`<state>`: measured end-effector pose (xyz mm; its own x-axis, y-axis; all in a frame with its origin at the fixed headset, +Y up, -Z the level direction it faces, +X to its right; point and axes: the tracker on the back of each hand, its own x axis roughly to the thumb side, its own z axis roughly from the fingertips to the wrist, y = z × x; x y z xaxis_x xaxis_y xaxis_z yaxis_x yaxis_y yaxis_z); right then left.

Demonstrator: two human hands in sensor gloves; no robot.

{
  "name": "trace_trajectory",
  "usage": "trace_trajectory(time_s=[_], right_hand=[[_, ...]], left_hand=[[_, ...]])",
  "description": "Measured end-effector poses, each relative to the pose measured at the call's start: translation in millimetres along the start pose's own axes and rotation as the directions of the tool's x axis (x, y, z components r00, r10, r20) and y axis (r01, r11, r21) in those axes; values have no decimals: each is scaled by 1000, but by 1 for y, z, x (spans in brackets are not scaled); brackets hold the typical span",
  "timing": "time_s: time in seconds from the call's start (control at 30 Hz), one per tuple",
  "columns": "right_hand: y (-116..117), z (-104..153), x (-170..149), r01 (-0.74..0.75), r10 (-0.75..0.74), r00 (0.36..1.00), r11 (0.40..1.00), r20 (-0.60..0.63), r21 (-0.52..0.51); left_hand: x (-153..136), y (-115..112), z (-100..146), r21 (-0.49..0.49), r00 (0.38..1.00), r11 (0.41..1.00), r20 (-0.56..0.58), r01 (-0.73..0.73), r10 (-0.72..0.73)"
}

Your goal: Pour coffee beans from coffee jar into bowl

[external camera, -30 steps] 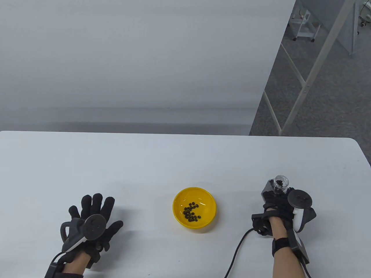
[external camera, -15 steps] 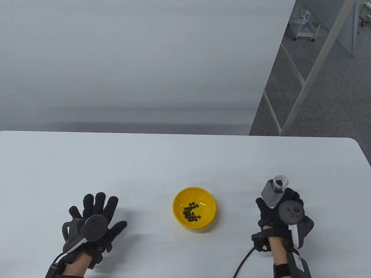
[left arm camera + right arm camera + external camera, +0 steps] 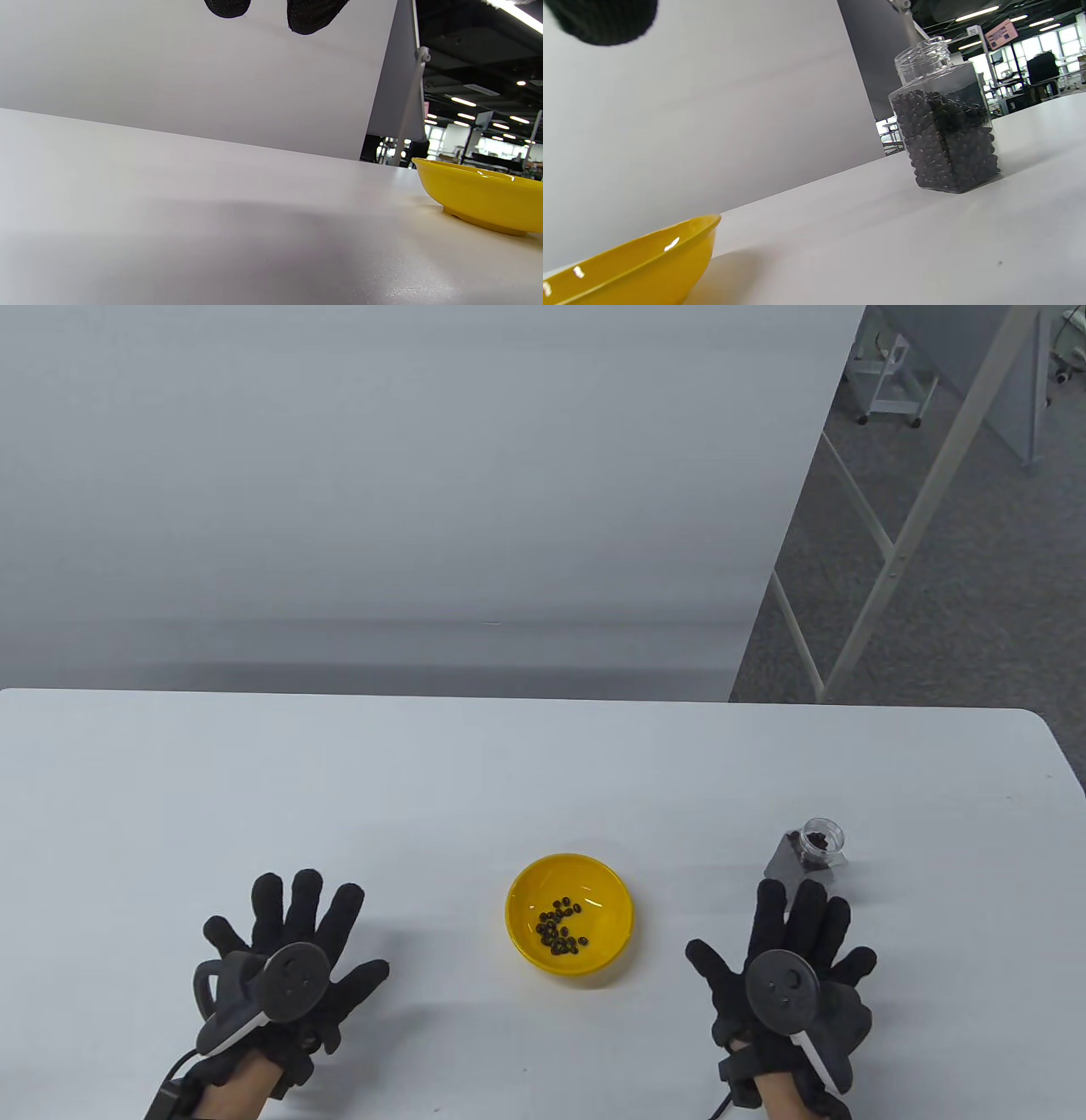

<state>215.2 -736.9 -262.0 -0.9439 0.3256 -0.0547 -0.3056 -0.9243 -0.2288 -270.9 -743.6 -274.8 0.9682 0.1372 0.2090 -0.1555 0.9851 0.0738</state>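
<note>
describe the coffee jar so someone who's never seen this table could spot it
On the white table, look right of the yellow bowl, just beyond the right hand. The coffee jar stands upright there: clear, square-sided, lidless and packed with dark beans.

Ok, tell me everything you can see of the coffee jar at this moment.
The coffee jar is clear, glass or plastic, square-bodied with a round threaded neck and no lid. It stands upright on the white table, right of the yellow bowl and apart from it. Dark coffee beans fill most of its body. Neither hand touches it; the right hand lies flat just short of it.
</note>
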Motion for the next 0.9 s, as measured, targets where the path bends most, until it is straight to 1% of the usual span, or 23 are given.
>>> trace_trajectory(time_s=[0.07, 0.27, 0.33, 0.4, 0.5, 0.7, 0.9], right_hand=[[1, 5, 8, -39, 38, 998, 999, 47, 10], [5, 22, 25, -164, 156, 980, 985, 127, 52], [9, 27, 32, -217, 200, 967, 972, 157, 96], [13, 28, 39, -269, 243, 952, 955, 187, 128], [20, 29, 45, -319, 288, 934, 938, 213, 132], [23, 30, 46, -324, 294, 934, 936, 203, 137], [25, 29, 46, -322, 292, 936, 935, 194, 147]], left_hand=[[2, 2, 1, 6, 1000, 1000, 7, 5, -5], [4, 4, 2, 22, 1000, 1000, 2, -22, 22], [3, 4, 2, 24, 1000, 999, 0, -23, 23], [3, 4, 2, 24, 1000, 999, -7, -26, 26], [3, 3, 2, 21, 999, 999, -12, -37, 37], [10, 2, 4, 22, 1000, 999, 8, -25, 25], [10, -5, 2, -13, 999, 999, 4, -36, 36]])
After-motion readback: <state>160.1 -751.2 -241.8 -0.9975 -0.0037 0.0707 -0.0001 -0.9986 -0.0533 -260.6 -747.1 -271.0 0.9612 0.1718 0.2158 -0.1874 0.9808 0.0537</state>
